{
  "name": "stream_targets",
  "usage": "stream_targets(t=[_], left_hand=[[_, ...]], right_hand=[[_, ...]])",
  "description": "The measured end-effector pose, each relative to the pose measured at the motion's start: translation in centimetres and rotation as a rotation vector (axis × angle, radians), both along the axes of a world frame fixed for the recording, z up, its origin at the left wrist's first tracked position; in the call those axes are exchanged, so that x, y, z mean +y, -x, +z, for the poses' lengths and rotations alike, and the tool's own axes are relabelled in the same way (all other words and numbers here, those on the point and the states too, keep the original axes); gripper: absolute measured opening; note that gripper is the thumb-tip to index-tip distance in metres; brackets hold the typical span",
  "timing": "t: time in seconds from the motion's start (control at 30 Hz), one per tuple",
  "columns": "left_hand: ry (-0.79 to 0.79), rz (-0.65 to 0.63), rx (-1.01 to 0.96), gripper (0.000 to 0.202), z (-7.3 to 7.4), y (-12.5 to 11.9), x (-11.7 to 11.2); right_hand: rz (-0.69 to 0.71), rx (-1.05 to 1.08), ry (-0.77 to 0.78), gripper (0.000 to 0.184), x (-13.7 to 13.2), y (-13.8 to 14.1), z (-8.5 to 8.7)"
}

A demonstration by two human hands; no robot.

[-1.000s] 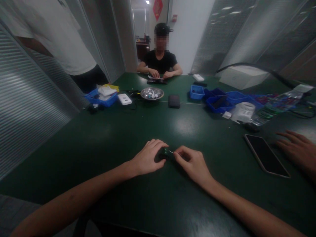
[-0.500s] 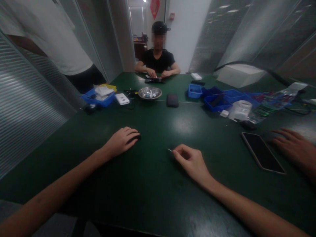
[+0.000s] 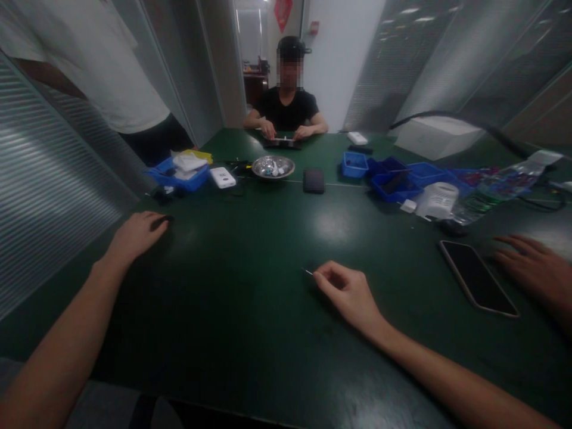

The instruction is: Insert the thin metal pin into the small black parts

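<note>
Left hand (image 3: pixel 134 237) shifted leftward; metal bowl (image 3: pixel 289 167) holds white pieces (image 3: pixel 281 171).

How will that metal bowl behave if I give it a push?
The metal bowl would likely hold its shape, since its shiny wall looks rigid. It may slide easily, as the green table looks smooth and glossy. The small white things inside could shift, as they seem loose.

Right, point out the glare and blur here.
Head view: pale glare on the glossy dark-green tabletop; head view: dim light, leaving the small black object in the bare left hand indistinct; head view: the clear plastic bottle looks soft.
</note>
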State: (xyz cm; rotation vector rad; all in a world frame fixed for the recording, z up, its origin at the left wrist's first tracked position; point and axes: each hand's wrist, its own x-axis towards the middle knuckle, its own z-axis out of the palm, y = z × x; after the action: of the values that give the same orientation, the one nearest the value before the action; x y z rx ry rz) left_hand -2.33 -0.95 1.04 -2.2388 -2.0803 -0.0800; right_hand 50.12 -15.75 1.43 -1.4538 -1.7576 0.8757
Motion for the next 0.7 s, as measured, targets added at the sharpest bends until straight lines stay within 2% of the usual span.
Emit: stream_targets(t=[0.13, 0.3, 0.5, 0.6, 0.7], left_hand=[[0.056, 0.035, 0.017, 0.049, -0.4, 1.4, 0.7], [-0.015, 0.024, 0.042, 0.041, -1.8, 3.6, 1.2], [-0.074, 0.057, 0.050, 0.035, -1.8, 3.8, 0.9], [-0.139, 0.171, -0.089, 0.032, -1.6, 3.4, 0.8], [-0.245, 0.357, -0.466, 0.034, -1.9, 3.4, 0.9]], right_hand=[[-0.001, -0.007, 0.003, 0.027, 0.0, 0.1, 0.1], [-0.004, -0.003, 0.005, 0.028, 0.0, 0.0, -0.3], [-0.002, -0.017, 0.008, 0.029, 0.0, 0.1, -0.3], [-0.005, -0.024, 0.007, 0.029, 0.0, 0.1, -0.3], [-0.001, -0.027, 0.005, 0.028, 0.0, 0.1, -0.4]])
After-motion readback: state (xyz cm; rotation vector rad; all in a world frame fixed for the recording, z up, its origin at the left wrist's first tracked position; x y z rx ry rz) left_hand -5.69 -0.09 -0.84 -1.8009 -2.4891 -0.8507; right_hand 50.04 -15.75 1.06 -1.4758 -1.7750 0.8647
